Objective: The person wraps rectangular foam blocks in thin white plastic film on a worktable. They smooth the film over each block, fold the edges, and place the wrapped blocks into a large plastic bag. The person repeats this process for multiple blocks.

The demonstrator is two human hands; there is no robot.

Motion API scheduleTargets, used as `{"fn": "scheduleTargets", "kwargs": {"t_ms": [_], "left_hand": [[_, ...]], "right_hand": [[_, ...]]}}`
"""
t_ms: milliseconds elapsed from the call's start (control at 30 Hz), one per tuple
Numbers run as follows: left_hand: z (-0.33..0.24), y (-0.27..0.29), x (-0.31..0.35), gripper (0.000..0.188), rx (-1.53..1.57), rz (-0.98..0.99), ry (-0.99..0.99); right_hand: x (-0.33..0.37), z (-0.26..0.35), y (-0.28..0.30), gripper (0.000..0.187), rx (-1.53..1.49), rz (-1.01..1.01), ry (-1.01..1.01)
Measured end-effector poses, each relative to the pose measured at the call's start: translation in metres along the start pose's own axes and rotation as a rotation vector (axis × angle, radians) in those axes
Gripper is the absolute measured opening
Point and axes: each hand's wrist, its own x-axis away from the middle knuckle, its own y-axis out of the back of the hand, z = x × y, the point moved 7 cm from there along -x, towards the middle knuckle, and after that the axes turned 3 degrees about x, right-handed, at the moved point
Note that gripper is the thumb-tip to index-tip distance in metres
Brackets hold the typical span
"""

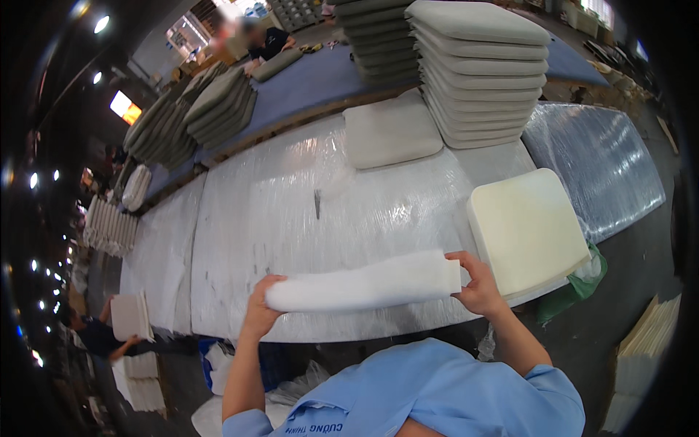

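Observation:
A long white padded piece [364, 285], soft-looking and folded or rolled, is stretched between my two hands just above the near edge of the table. My left hand [263, 306] grips its left end, thumb on top. At the other end my right hand [477, 285] pinches the squared edge between thumb and fingers. Close to my right hand lies a cream foam seat pad [526, 226], with rounded corners, at the table's right side. Beyond, a grey-beige cushion [393, 130] lies flat beside a tall stack of similar cushions [480, 73].
The table [291, 204] is covered in clear plastic film; small dark scissors or snips [317, 205] lie on it. A blue-topped table [306, 84] behind carries darker cushion stacks [222, 109]. A green bag [582, 284] hangs at right. Co-workers are at far back and left [102, 335].

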Motion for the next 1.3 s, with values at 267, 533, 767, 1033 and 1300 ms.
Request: {"fn": "scheduleTargets", "kwargs": {"t_ms": [267,533,767,1033,1300], "left_hand": [[-0.112,-0.032,-0.001,0.093,-0.652,0.312,-0.250],[-0.132,-0.144,-0.007,0.058,-0.670,0.427,-0.427],[-0.143,-0.150,0.021,0.017,-0.475,0.369,-0.724],[-0.133,-0.149,0.015,0.014,-0.404,0.258,-0.532],[-0.133,-0.159,-0.013,0.012,-0.535,0.296,-0.459]], "right_hand": [[0.020,-0.001,0.005,0.073,0.069,-0.025,-0.353],[-0.007,0.067,0.001,0.071,0.046,0.466,-0.153],[0.016,0.088,-0.024,0.025,0.276,0.151,-0.032],[0.012,0.077,-0.024,0.016,0.357,0.063,-0.154],[-0.010,0.040,-0.024,0.019,0.220,0.059,-0.385]]}}
